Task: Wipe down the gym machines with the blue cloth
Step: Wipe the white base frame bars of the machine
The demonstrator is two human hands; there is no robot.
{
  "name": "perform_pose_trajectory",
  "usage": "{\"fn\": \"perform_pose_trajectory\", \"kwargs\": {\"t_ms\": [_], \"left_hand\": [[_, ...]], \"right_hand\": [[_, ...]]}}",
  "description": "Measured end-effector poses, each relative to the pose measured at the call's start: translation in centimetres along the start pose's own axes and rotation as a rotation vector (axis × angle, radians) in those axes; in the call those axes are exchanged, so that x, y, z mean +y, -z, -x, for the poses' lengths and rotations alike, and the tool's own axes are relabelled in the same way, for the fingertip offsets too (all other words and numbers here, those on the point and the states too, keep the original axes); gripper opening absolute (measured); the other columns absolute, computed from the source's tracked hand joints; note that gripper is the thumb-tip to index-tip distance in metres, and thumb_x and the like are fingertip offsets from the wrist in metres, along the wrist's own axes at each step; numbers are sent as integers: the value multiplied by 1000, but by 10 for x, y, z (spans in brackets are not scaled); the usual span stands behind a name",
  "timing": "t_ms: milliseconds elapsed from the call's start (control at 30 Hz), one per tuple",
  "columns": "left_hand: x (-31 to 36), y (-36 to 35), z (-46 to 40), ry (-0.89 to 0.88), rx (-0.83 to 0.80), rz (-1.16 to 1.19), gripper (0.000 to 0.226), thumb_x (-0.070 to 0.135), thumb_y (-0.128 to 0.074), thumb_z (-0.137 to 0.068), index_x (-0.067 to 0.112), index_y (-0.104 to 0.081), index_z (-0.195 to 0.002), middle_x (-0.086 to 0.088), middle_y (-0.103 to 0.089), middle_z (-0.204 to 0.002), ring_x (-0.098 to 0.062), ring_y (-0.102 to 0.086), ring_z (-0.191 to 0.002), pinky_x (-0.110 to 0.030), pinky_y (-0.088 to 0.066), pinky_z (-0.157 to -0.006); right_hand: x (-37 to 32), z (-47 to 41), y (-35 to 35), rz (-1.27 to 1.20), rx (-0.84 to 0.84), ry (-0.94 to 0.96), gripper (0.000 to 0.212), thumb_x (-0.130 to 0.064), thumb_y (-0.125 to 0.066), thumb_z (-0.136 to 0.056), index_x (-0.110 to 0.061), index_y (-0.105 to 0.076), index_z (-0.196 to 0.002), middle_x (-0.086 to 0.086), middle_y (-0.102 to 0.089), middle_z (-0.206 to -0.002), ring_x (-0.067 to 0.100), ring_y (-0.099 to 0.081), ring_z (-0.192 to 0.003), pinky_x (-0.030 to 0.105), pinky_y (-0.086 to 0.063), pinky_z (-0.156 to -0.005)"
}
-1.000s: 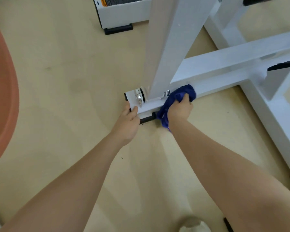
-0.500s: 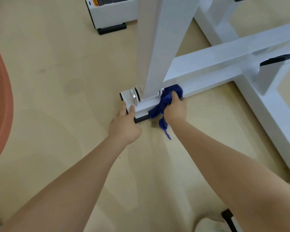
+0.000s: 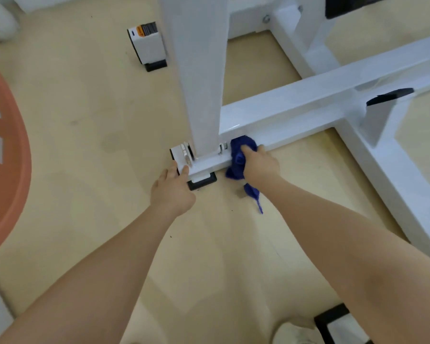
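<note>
- Gripping the blue cloth (image 3: 239, 155) in a bunched wad, the right hand (image 3: 260, 165) is curling its fingers over the top of it and pressing it against the side of the white base rail (image 3: 308, 115), just beside the foot of the upright post (image 3: 199, 78).
- A loose tail of the cloth is hanging below the hand and trailing onto the floor (image 3: 85, 108).
- Bracing at the rail's end, the left hand (image 3: 171, 192) is resting with its fingertips on the white end cap (image 3: 181, 155), just above the black rubber foot (image 3: 202, 181); fingers are lying fairly straight and pinching nothing.
- Cloth is reading as soft, light and floppy; it is folding to whatever shape the hand gives. Best hold is judged to be a full-palm bunch like this one, with the dangling tail gathered in so it isn't dragging dirt off the floor.
- Frame is reading as stiff, heavy painted steel with a glossy face, likely slick under the cloth; it should be taking firm pressure without shifting.
- Bolts and a washer at the post's base are making tight corners, likely needing a fingertip pushed through the cloth.
- Farther out: a second white foot (image 3: 147, 44) with an orange label, an orange floor marking (image 3: 8, 157) at left, a shoe (image 3: 293, 331) at the bottom edge.
</note>
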State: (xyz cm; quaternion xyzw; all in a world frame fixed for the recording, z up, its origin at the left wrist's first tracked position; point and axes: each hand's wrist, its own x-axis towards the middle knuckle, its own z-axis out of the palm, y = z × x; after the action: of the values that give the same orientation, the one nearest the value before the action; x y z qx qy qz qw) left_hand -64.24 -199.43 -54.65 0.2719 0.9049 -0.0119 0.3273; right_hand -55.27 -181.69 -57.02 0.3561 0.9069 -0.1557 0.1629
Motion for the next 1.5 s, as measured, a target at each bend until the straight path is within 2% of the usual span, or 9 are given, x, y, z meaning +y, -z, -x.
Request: {"fn": "perform_pose_trajectory", "kwargs": {"t_ms": [167, 300, 433, 600, 767, 1033, 1200, 1367, 1500], "left_hand": [[33, 2, 11, -58, -47, 9, 62, 19, -42, -92, 17, -17, -148, -5, -23, -154, -23, -26, -138, -31, -31, -107], [72, -3, 6, -173, -81, -32, 45, 19, -39, -94, 20, -40, -139, -2, -53, -132, -21, -48, -119, -30, -43, -93], [123, -18, -8, -292, 6, -28, 54, 13, -38, -93, 13, -25, -145, -6, -30, -150, -21, -34, -133, -30, -37, -102], [155, -20, -34, -296, 60, -119, 70, 10, -37, -94, 12, 6, -148, -4, 15, -156, -19, 5, -145, -26, -3, -115], [156, -14, -54, -244, 51, -178, 72, 13, -39, -92, 15, 5, -149, -6, 16, -156, -21, 6, -145, -28, -2, -115], [168, -10, -71, -353, 58, -271, 74, 17, -41, -91, 16, 4, -149, -7, 11, -157, -22, 3, -145, -30, -2, -117], [172, -18, -75, -359, 141, -267, 74, 19, -43, -90, 13, 1, -149, -8, 7, -157, -24, 2, -145, -32, -3, -118], [171, -24, -77, -366, 186, -285, 76, 18, -43, -88, 13, 2, -149, -8, 8, -157, -24, 3, -145, -33, -2, -118], [173, -27, -76, -356, 191, -284, 75, 18, -41, -88, 11, 4, -148, -10, 9, -157, -24, 5, -144, -32, 2, -116]], "right_hand": [[56, -26, 35, -63, -178, -197, 40, -37, -44, -93, -22, -36, -129, 10, -42, -130, 32, -44, -119, 38, -37, -97], [102, -1, 37, -171, 120, -150, 57, -9, -53, -85, -19, -33, -138, 15, -34, -134, 34, -39, -114, 41, -41, -81], [119, -2, 25, -151, 222, -27, 68, -8, -61, -81, -22, -29, -139, 7, -27, -144, 30, -36, -113, 33, -33, -86], [111, -31, 15, -89, 266, 64, 60, -6, -48, -88, -22, -27, -142, 3, -20, -153, 31, -27, -128, 37, -27, -97], [113, -64, 14, 6, 205, 300, 51, -11, -41, -92, -16, -30, -142, 2, -25, -152, 24, -11, -143, 42, 0, -117], [164, -92, 41, -75, 207, -58, 60, -17, -41, -90, -12, -23, -147, 6, -23, -154, 25, -8, -144, 43, -5, -118], [156, -75, 27, 82, 223, 295, 59, -18, -50, -86, -17, -32, -142, 2, -26, -152, 23, -15, -142, 40, -8, -117], [204, -101, 53, -30, 262, -143, 61, -12, -50, -89, -5, -24, -144, 13, -23, -151, 29, -18, -141, 39, -18, -115], [173, -92, 24, -18, 289, -236, 60, -11, -40, -95, 1, -11, -146, 23, -12, -153, 33, -12, -143, 39, -11, -118]]}}
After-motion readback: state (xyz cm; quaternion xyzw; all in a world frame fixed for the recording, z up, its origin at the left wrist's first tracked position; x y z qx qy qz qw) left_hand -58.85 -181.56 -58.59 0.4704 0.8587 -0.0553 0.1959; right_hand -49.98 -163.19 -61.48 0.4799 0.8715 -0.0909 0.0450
